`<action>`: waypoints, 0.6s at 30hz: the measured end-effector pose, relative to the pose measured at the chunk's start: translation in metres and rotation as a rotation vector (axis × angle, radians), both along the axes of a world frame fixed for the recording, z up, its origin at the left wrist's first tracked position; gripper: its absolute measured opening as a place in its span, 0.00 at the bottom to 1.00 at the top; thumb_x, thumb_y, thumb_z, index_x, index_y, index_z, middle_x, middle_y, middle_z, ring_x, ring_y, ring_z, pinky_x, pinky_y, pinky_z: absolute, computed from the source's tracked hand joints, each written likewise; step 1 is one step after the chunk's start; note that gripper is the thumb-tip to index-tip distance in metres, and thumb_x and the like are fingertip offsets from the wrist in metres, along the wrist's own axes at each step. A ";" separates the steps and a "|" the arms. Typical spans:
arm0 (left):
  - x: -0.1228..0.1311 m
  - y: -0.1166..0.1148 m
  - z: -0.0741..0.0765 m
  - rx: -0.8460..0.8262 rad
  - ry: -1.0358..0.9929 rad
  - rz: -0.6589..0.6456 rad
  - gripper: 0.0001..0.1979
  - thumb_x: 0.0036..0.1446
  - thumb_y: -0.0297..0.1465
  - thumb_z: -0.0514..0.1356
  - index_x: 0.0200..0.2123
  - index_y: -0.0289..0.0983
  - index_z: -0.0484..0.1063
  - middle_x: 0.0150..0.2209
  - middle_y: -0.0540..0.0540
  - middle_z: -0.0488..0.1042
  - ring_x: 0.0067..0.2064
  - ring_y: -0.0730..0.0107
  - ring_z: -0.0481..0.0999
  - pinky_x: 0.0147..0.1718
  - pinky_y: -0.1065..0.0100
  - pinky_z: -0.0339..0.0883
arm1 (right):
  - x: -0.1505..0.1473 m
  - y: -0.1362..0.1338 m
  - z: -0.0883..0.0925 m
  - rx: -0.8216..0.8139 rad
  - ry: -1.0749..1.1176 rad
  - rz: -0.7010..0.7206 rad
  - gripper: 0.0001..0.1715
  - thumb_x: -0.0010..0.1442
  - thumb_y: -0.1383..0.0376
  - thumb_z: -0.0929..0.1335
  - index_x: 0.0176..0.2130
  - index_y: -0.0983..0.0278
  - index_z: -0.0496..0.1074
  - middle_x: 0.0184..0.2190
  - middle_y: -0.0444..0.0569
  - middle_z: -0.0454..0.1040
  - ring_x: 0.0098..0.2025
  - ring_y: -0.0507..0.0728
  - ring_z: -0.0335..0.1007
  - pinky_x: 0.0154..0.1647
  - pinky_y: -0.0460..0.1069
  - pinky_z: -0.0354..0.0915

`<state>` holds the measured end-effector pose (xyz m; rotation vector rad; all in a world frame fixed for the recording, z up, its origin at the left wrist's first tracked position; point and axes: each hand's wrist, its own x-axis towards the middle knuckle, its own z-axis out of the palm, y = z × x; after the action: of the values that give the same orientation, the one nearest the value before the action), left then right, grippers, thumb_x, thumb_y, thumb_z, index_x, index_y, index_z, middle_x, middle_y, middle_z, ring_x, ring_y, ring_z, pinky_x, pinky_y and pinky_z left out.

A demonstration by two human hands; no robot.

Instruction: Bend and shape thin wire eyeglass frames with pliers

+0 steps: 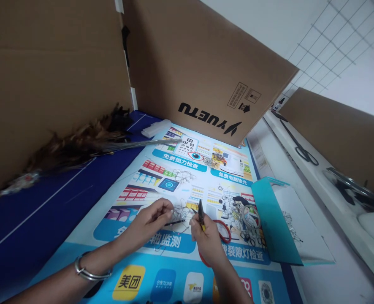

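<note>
Black-nosed pliers (201, 212) pointed upward just below the frame's centre, with the right hand (208, 240) closed around them. The left hand (157, 214), left of centre, had its fingers curled toward the thumb; whether it pinched anything could not be told. Tangled thin wire (181, 210) lay between them on a printed poster (111, 249). Right of centre lay a jumbled heap of wire pieces (237, 211), near a teal box (271, 221).

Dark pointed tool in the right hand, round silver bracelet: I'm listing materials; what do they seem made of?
Dark pointed tool: likely metal, judging by its slim, tapering nose; finish unclear. Round silver bracelet: apparently polished metal, given its bright highlights, though a silvery coating is possible.
</note>
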<state>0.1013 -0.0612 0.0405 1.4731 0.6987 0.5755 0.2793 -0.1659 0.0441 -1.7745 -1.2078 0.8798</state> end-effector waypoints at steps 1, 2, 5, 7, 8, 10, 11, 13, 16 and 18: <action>0.000 0.000 0.000 -0.001 0.006 0.007 0.08 0.61 0.37 0.52 0.39 0.39 0.62 0.27 0.54 0.61 0.28 0.72 0.62 0.28 0.72 0.59 | 0.000 0.000 0.000 -0.006 0.003 0.009 0.11 0.62 0.58 0.62 0.36 0.63 0.65 0.22 0.42 0.66 0.23 0.52 0.63 0.24 0.45 0.60; 0.000 0.000 0.001 -0.001 0.009 0.013 0.08 0.61 0.37 0.52 0.40 0.39 0.62 0.27 0.54 0.61 0.28 0.72 0.63 0.28 0.72 0.59 | 0.000 0.000 0.000 -0.012 0.008 0.019 0.11 0.62 0.58 0.62 0.36 0.63 0.65 0.22 0.42 0.66 0.23 0.52 0.64 0.24 0.45 0.59; 0.000 0.000 0.001 0.027 0.017 0.019 0.08 0.62 0.37 0.52 0.40 0.39 0.62 0.27 0.54 0.61 0.29 0.72 0.62 0.29 0.72 0.58 | -0.001 -0.001 0.000 -0.025 0.021 0.038 0.10 0.62 0.58 0.62 0.35 0.63 0.64 0.22 0.42 0.65 0.23 0.53 0.63 0.24 0.45 0.59; 0.000 0.001 -0.001 0.078 0.035 0.012 0.08 0.62 0.37 0.52 0.37 0.39 0.64 0.28 0.53 0.62 0.30 0.71 0.62 0.29 0.72 0.58 | -0.002 -0.001 0.000 -0.026 0.022 0.041 0.11 0.62 0.58 0.62 0.34 0.63 0.64 0.22 0.42 0.64 0.23 0.52 0.63 0.25 0.46 0.59; 0.000 0.001 -0.002 0.107 0.048 0.007 0.09 0.62 0.38 0.52 0.36 0.38 0.65 0.28 0.52 0.63 0.30 0.71 0.63 0.29 0.71 0.58 | -0.002 -0.001 0.000 -0.027 0.024 0.041 0.11 0.62 0.58 0.62 0.34 0.62 0.64 0.22 0.42 0.64 0.23 0.53 0.63 0.25 0.46 0.59; 0.000 0.002 -0.005 0.153 0.077 0.002 0.10 0.62 0.37 0.53 0.34 0.38 0.66 0.28 0.51 0.65 0.30 0.70 0.64 0.29 0.71 0.58 | -0.002 -0.001 0.000 -0.028 0.042 0.042 0.11 0.62 0.57 0.62 0.35 0.62 0.64 0.22 0.42 0.64 0.24 0.53 0.63 0.25 0.46 0.59; 0.000 0.003 -0.007 0.171 0.089 0.007 0.10 0.61 0.37 0.53 0.33 0.37 0.66 0.28 0.51 0.65 0.31 0.69 0.64 0.29 0.71 0.58 | -0.002 -0.001 0.001 -0.027 0.058 0.045 0.11 0.62 0.57 0.62 0.35 0.62 0.64 0.22 0.42 0.64 0.24 0.53 0.63 0.25 0.45 0.59; 0.001 0.003 -0.010 0.197 0.100 0.028 0.09 0.61 0.36 0.53 0.32 0.37 0.66 0.28 0.51 0.66 0.31 0.69 0.65 0.29 0.70 0.59 | -0.002 -0.001 0.001 -0.020 0.096 0.053 0.11 0.62 0.57 0.62 0.35 0.63 0.64 0.22 0.42 0.64 0.24 0.52 0.63 0.25 0.45 0.59; 0.001 0.003 -0.011 0.222 0.103 0.056 0.09 0.60 0.36 0.54 0.32 0.37 0.66 0.28 0.51 0.66 0.30 0.69 0.66 0.29 0.70 0.59 | -0.004 -0.002 0.004 -0.002 0.166 0.081 0.11 0.62 0.58 0.62 0.34 0.63 0.63 0.22 0.41 0.64 0.24 0.52 0.62 0.26 0.45 0.60; 0.001 0.003 -0.009 0.238 0.103 0.051 0.09 0.60 0.35 0.54 0.32 0.37 0.67 0.28 0.51 0.66 0.30 0.69 0.66 0.29 0.70 0.60 | -0.005 -0.003 0.006 0.013 0.214 0.109 0.12 0.62 0.58 0.62 0.33 0.63 0.63 0.21 0.41 0.64 0.24 0.51 0.61 0.26 0.45 0.60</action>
<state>0.1023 -0.0584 0.0315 1.7195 0.7703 0.6424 0.2739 -0.1684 0.0499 -1.5708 -1.1750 1.0933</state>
